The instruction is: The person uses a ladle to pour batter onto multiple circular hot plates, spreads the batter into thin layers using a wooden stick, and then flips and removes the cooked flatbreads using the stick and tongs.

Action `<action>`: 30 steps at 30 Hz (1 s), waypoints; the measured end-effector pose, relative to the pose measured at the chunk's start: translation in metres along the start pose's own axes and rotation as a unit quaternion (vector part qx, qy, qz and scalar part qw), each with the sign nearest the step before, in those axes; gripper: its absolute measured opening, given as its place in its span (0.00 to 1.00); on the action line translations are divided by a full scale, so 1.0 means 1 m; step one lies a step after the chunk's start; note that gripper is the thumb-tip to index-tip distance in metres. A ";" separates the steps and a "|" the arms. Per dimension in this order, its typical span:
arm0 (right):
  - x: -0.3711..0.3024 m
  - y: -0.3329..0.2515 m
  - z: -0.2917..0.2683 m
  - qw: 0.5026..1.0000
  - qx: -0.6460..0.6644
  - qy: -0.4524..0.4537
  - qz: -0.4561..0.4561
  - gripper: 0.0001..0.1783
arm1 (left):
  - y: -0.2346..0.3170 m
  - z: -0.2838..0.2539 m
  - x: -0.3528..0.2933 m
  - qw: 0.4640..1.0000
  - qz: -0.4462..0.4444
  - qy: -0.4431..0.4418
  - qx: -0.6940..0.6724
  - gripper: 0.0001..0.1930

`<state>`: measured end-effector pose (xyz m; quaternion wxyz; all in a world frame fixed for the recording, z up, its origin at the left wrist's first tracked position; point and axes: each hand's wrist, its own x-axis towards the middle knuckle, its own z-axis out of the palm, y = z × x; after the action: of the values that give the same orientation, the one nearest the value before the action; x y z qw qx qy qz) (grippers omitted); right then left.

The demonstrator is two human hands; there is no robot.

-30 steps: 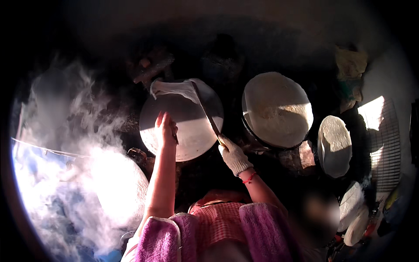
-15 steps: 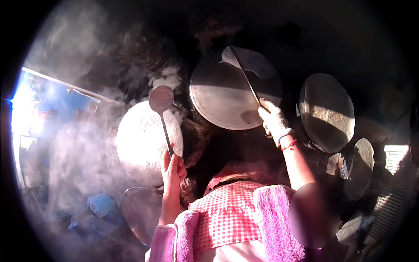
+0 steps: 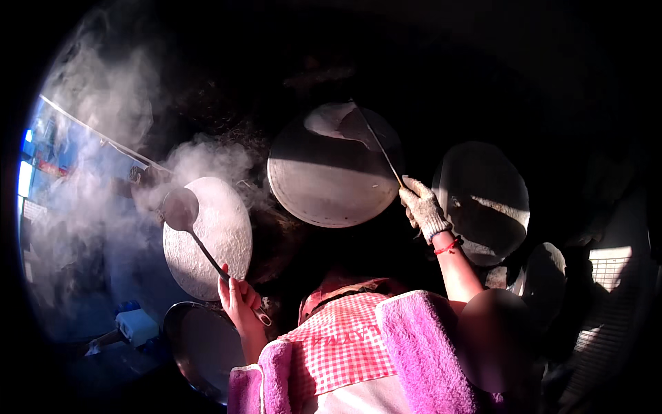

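My left hand is closed round the handle of a dark ladle. The ladle's round bowl hangs by the left edge of a white, bumpy round sheet like a thin pancake, which covers a round pan. In a knitted glove, my right hand grips a long thin stick. Its far end reaches over a pale, partly folded thin sheet at the far edge of the middle round griddle. Whether the stick touches the sheet, I cannot tell.
Another round griddle stands to the right, partly in shadow. A dark pan sits at the lower left, near a pale blue box. Steam drifts over the left side. A wire rack is at the far right.
The whole view has shifted. My ladle has moved left across the white sheet to its edge. On the middle griddle, the thin sheet lies farther left, and the stick now crosses its right part.
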<state>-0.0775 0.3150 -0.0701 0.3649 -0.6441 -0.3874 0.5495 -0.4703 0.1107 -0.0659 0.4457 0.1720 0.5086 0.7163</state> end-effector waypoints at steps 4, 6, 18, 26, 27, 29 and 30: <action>0.045 0.006 0.009 0.997 0.035 -0.066 0.006 0.18 | -0.005 0.013 -0.024 1.000 0.020 0.005 0.016 0.20; 0.023 -0.018 0.050 0.991 -0.037 -0.121 -0.039 0.23 | -0.004 0.023 -0.034 0.999 0.020 0.045 0.023 0.20; 0.057 -0.018 0.057 0.976 -0.047 -0.213 -0.023 0.19 | 0.025 0.025 -0.047 0.994 0.057 0.083 0.039 0.19; 0.009 0.029 -0.015 0.997 0.063 -0.025 0.023 0.28 | 0.024 0.023 -0.030 0.993 0.081 0.081 0.010 0.20; 0.008 0.034 -0.003 0.995 0.087 -0.006 0.043 0.28 | 0.024 0.018 -0.030 0.995 0.076 0.069 0.017 0.20; 0.003 0.020 0.045 0.989 -0.030 -0.146 0.021 0.24 | 0.021 0.026 -0.022 0.995 0.061 0.071 0.017 0.20; -0.017 -0.005 0.064 0.981 -0.049 -0.176 0.057 0.24 | 0.020 0.028 -0.018 0.995 0.052 0.085 0.013 0.20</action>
<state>-0.1429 0.3048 -0.0663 0.2269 -0.5752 -0.4345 0.6549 -0.4502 0.1101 -0.0322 0.3605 0.1426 0.5438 0.7443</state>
